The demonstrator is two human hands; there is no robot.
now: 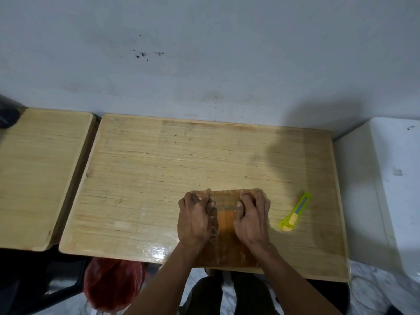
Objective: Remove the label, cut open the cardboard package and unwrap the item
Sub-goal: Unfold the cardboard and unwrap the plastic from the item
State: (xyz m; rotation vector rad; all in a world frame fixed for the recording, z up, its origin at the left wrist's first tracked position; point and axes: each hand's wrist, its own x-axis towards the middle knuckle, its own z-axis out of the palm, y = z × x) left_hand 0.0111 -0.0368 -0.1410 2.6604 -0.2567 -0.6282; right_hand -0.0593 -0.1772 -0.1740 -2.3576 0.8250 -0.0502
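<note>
A flat brown cardboard package (225, 214), wrapped in glossy clear tape, lies on the near part of the wooden table (159, 169). My left hand (195, 219) lies on its left side with fingers curled over the far left edge. My right hand (251, 217) covers its right side, fingers bent and gripping the far right part. Both hands hide much of the package; no label shows. A green and yellow utility knife (295, 212) lies on the table just right of my right hand, apart from it.
A second wooden table (38, 173) stands at the left with a narrow gap between. A white unit (391, 183) stands at the right. A white wall runs behind. A red plastic bag (113, 283) hangs below the table's front edge beside my legs.
</note>
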